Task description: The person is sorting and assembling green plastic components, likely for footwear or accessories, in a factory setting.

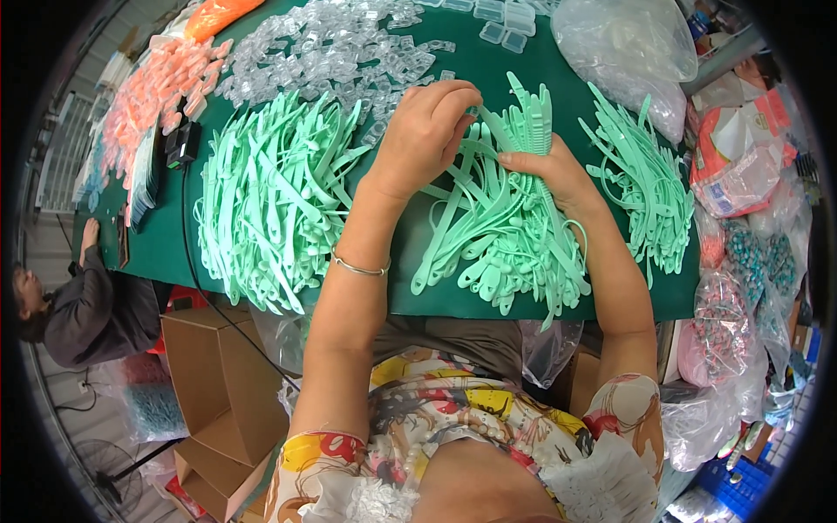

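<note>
My right hand (562, 179) is closed round a bundle of mint-green plastic straps (527, 122), its thumb lying across them. The straps stand stacked together at the top, and their tails fan out over the table toward me. My left hand (427, 131) is pinched at the upper left of this bundle, its fingertips on the tip of one strap (495, 129) that leans out from the rest. The fingers partly hide that tip. A large heap of the same straps (270, 192) lies left of my left forearm, and a smaller pile (641, 174) lies right of my right hand.
Clear plastic pieces (323, 52) are scattered at the back of the green table (397, 292). Orange pieces (166, 78) and a small black device (181, 144) with a cable are at left. Plastic bags (623, 44) lie back right. Another person (87, 296) sits left, near cardboard boxes (214, 375).
</note>
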`<state>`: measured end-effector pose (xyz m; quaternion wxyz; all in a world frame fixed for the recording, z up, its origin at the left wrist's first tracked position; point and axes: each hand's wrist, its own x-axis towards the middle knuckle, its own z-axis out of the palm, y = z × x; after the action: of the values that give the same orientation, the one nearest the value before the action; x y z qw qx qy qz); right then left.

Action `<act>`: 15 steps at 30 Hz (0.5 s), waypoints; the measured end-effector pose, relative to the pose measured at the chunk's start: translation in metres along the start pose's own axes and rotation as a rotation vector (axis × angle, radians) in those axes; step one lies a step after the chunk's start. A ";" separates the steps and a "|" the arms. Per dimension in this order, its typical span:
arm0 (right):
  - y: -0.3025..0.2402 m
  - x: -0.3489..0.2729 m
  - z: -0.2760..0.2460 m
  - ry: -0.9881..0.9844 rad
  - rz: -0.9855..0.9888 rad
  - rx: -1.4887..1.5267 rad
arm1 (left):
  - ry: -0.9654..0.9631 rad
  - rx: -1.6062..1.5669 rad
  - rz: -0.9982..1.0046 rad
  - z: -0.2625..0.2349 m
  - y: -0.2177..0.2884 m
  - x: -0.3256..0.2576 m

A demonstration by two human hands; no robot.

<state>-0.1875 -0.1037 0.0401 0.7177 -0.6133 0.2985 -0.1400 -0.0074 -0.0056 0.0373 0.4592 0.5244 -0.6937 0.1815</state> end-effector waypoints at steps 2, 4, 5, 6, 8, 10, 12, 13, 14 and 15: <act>0.001 0.001 0.000 -0.005 0.002 -0.007 | -0.021 -0.031 -0.044 -0.001 0.000 -0.002; 0.001 0.002 0.000 -0.011 -0.006 -0.020 | -0.010 -0.026 -0.015 0.001 -0.001 -0.002; 0.001 0.002 0.000 -0.011 -0.006 -0.020 | 0.001 -0.021 0.013 0.001 -0.002 -0.002; 0.001 0.003 0.000 -0.010 0.000 -0.031 | 0.001 -0.023 0.014 0.002 -0.001 -0.002; 0.001 0.003 -0.001 -0.008 0.006 -0.041 | -0.046 -0.091 -0.026 0.003 0.001 -0.002; 0.003 0.003 -0.001 -0.023 -0.038 -0.024 | -0.049 -0.221 -0.090 0.004 0.005 -0.003; -0.001 -0.001 0.000 -0.016 -0.039 -0.015 | -0.053 -0.349 -0.155 0.004 0.010 -0.003; -0.002 -0.002 0.001 -0.008 -0.040 -0.006 | -0.002 -0.674 -0.421 0.003 0.015 -0.002; -0.001 -0.002 0.001 -0.009 -0.039 -0.005 | 0.052 -0.996 -0.688 0.003 0.017 -0.001; -0.001 -0.002 0.001 -0.002 -0.038 -0.021 | 0.053 -0.994 -0.688 0.001 0.014 -0.003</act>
<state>-0.1877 -0.1019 0.0418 0.7089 -0.6265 0.2874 -0.1498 -0.0205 0.0003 0.0377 0.6986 0.4364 -0.4746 -0.3103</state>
